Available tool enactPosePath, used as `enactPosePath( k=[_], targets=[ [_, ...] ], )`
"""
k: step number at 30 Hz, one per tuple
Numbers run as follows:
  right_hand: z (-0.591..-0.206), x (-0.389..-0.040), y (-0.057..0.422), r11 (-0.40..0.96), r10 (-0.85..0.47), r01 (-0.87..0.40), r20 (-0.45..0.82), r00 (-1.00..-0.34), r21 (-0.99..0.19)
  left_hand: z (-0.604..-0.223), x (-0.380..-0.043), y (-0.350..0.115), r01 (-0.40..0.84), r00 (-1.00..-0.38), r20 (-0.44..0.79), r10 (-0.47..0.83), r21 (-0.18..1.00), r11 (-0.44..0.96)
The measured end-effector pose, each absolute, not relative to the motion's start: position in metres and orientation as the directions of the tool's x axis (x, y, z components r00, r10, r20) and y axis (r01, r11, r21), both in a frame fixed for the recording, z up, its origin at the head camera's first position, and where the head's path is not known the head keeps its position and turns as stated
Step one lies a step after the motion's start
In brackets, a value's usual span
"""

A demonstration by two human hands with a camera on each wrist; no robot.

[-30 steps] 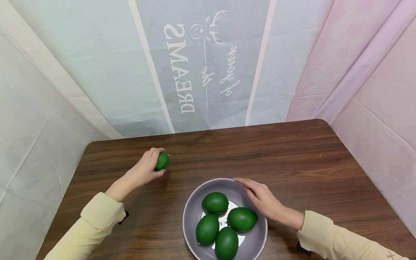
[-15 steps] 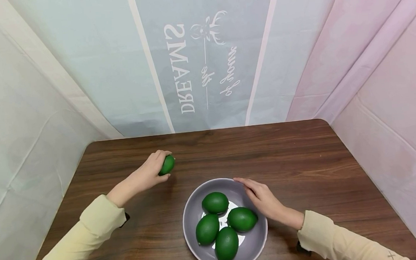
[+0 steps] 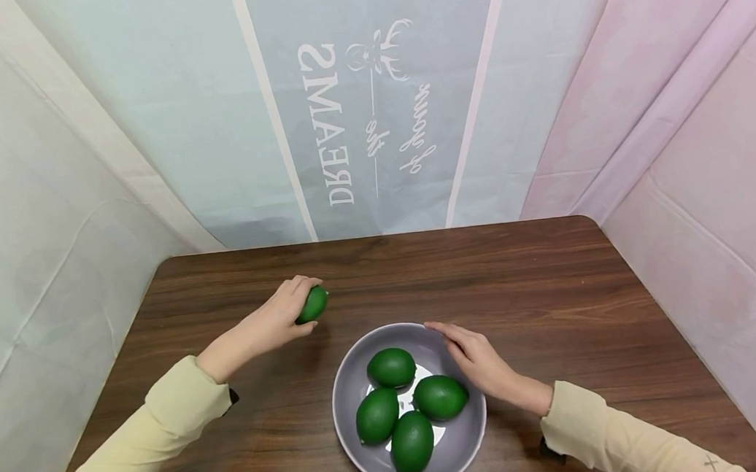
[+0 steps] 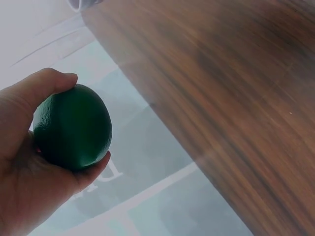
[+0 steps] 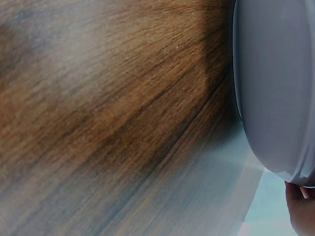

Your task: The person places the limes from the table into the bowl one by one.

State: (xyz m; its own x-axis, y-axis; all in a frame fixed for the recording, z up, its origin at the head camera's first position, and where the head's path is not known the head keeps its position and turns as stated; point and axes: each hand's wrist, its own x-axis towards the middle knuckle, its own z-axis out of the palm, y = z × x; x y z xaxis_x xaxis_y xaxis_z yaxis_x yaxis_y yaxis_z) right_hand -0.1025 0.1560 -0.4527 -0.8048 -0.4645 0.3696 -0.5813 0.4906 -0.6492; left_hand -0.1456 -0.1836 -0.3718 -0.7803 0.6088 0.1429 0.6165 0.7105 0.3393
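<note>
In the head view my left hand (image 3: 280, 319) grips a lime (image 3: 315, 304) above the left part of the table. Up close in the left wrist view, thumb and fingers wrap the same smooth green lime (image 4: 74, 129) from both sides. My right hand (image 3: 482, 364) rests on the far right rim of a grey-purple bowl (image 3: 345, 406), its fingers extended along the edge. Several limes (image 3: 413, 444) lie inside that bowl. From the right wrist, the bowl's outer wall (image 5: 275, 88) fills the right side, and the right fingertips (image 5: 293, 191) touch its rim.
The bowl stands on a dark wood-grain table (image 3: 553, 289), near its front. Behind the table hangs a pale blue cloth (image 3: 376, 119) with white lettering. Light fabric walls (image 3: 34, 216) enclose the left and right sides.
My left hand has carried the lime a little to the right and nearer the bowl. The right hand, the bowl and the limes inside have stayed in place.
</note>
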Motion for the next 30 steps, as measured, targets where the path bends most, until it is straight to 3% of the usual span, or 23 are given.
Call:
enactPosePath(
  k=[30],
  targets=[
    [-0.452, -0.102, 0.156, 0.5, -0.462, -0.569, 0.354, -0.813, -0.653, -0.359, -0.125, -0.156, 0.715, -0.69, 0.161, 0.706, 0.306, 0.628]
  ],
)
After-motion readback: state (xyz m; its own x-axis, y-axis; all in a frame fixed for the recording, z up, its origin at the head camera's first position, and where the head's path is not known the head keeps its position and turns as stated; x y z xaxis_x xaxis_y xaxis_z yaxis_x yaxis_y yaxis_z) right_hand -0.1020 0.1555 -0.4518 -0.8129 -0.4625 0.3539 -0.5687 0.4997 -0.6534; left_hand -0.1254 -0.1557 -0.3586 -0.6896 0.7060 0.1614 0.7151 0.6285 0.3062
